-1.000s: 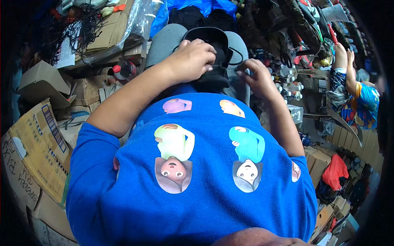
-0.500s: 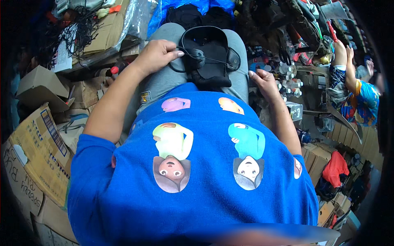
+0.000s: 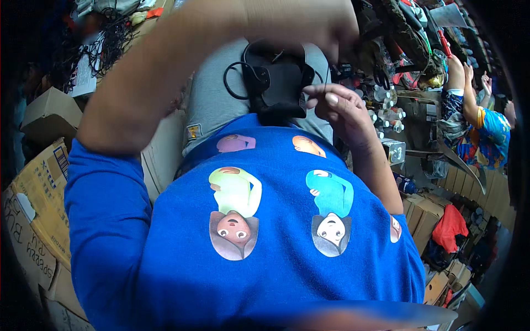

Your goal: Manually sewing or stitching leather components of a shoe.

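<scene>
The left hand (image 3: 327, 23) has swung rightward across the black item (image 3: 284, 85).

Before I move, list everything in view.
Padded fabric piece with cord loops: one, black, on grey trousers
Tangled cords: uncounted, black, upper left
Open cardboard box: one, brown, left
Printed carton: one, yellow, lower left
Small bottles: several, clear, right
Crumpled sheet: one, red, lower right
Another person: one, multicoloured shirt, far right
Other clutter: uncounted, mixed, around
Printed shirt: one, blue, lower centre
Left grip: one, blurred, top centre
Right grip: one, beside the piece
</scene>
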`<action>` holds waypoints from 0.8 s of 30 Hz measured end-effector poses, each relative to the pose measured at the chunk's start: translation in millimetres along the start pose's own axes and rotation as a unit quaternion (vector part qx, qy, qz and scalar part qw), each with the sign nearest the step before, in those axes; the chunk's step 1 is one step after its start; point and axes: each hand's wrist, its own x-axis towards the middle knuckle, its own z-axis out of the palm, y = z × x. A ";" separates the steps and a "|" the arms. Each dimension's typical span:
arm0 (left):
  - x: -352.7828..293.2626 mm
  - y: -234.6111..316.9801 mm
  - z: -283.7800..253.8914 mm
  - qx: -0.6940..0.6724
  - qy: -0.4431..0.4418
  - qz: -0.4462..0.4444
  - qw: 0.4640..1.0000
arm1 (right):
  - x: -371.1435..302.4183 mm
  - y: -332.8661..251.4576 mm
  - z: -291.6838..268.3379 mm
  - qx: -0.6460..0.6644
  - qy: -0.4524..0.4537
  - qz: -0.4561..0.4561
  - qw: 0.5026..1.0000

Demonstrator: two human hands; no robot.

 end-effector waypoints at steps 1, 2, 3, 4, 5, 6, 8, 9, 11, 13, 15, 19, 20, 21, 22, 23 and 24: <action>1.7 -14.2 -9.7 0.050 0.087 -0.020 0.995 | -1.0 -0.3 0.4 0.032 0.037 0.013 0.999; 3.7 -26.8 -17.7 0.094 0.172 -0.048 0.979 | -2.3 -0.5 0.0 0.064 0.074 0.025 0.995; 2.9 -33.9 -16.3 0.197 0.276 -0.077 0.938 | -2.9 -0.3 -1.1 0.097 0.109 0.035 0.989; 2.4 -37.0 -8.5 0.203 0.358 -0.090 0.907 | -3.9 0.1 -2.5 0.149 0.111 0.037 0.982; -0.6 -34.1 6.9 0.173 0.385 -0.098 0.901 | -4.6 1.4 -3.7 0.203 0.112 0.038 0.972; -9.7 -26.6 27.5 0.034 0.293 -0.139 0.945 | -5.8 3.3 -4.4 0.258 0.113 0.043 0.959; -28.1 -10.1 70.5 0.003 0.215 -0.081 0.973 | -7.5 7.4 -5.6 0.340 0.097 0.047 0.934; -40.6 -0.4 90.4 -0.023 0.131 -0.113 0.985 | -8.3 8.9 -6.1 0.354 0.092 0.052 0.929; -50.5 6.1 118.1 -0.055 0.079 -0.114 0.989 | -9.2 11.5 -5.7 0.381 0.083 0.062 0.919; -49.8 5.0 133.9 -0.079 0.079 -0.139 0.984 | -9.4 12.1 -4.5 0.374 0.085 0.097 0.918; -43.0 2.1 141.5 -0.098 0.065 -0.145 0.982 | -8.5 10.7 -3.2 0.358 0.075 0.123 0.923; -29.4 -4.1 143.5 -0.124 0.054 -0.128 0.983 | -6.8 5.2 -2.4 0.280 0.053 0.145 0.947; -28.1 -6.6 139.4 -0.132 0.043 -0.119 0.983 | -7.5 3.5 -2.9 0.253 0.053 0.147 0.955; -28.1 -8.5 133.2 -0.142 0.011 -0.132 0.981 | -8.7 2.3 -3.2 0.226 0.055 0.150 0.961; -29.6 -8.8 124.7 -0.156 0.046 -0.139 0.977 | -9.7 1.1 -3.7 0.210 0.060 0.135 0.966; -32.4 -9.6 112.6 -0.233 0.037 -0.151 0.960 | -10.8 0.5 -3.7 0.194 0.066 0.121 0.971; -36.0 -8.0 99.2 -0.277 0.056 -0.141 0.949 | -11.7 0.6 -3.3 0.175 0.083 0.110 0.975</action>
